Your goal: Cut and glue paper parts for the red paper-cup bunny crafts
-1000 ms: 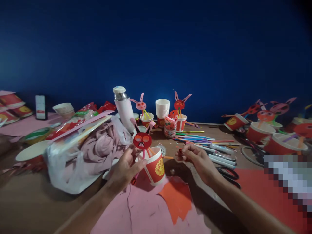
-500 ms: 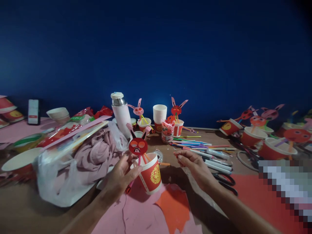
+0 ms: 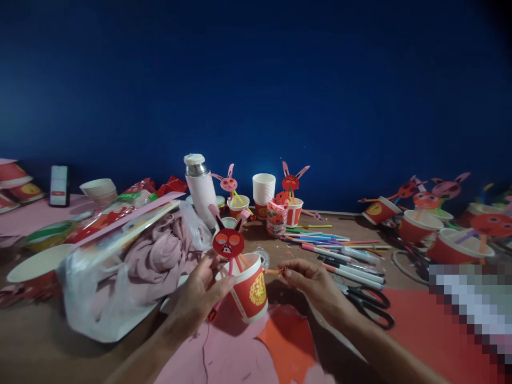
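My left hand (image 3: 204, 290) grips the near-left side of a red and white paper cup (image 3: 254, 296) with a gold emblem. Out of the cup rises a red paper rabbit face (image 3: 228, 242) with pink ears, on pink and orange sticks. From the cup's right side an orange stick (image 3: 272, 271) pokes out. At its end my right hand (image 3: 308, 280) pinches a small red piece, mostly hidden by the fingers. Beneath the cup lies pink paper (image 3: 224, 352), with an orange paper scrap (image 3: 288, 341) on it.
Black-handled scissors (image 3: 370, 306) and red paper (image 3: 424, 330) lie on the right. Behind are several pens and sticks (image 3: 332, 240), a tape roll (image 3: 263, 258), a thermos (image 3: 201, 192) and stacked cups (image 3: 263, 189). A plastic bag (image 3: 96, 304) with cloth sits left; finished rabbit cups (image 3: 420, 226) stand right.
My right hand has come down and slightly left, bringing its pinched red piece to the end of the orange stick. My left hand still holds the cup; the view shifted slightly.
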A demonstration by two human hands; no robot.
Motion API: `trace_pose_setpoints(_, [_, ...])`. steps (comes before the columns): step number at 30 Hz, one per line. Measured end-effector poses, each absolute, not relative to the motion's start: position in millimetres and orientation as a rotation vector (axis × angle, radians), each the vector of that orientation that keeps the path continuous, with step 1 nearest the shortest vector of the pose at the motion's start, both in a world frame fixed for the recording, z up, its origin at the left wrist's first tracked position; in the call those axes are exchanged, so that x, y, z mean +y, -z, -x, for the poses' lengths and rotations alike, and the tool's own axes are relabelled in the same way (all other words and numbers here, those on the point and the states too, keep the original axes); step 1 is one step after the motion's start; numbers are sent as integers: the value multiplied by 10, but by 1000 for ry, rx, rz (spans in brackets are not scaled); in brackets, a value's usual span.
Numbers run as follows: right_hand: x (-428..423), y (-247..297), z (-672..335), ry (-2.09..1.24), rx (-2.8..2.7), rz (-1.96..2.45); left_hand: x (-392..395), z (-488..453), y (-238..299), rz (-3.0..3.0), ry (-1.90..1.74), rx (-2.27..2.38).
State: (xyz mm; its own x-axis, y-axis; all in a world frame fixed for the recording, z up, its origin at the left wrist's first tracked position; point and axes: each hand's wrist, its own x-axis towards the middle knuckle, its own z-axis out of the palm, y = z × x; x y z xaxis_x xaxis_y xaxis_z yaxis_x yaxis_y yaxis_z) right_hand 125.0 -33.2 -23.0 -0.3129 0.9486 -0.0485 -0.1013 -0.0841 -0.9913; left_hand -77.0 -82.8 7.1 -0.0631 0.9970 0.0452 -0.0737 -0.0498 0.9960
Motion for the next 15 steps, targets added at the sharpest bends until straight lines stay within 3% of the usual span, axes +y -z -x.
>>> trace_pose_setpoints(15, [-406,202,-1170,-1672,-1171,989,-832,758,-73,-1137,-1312,1145])
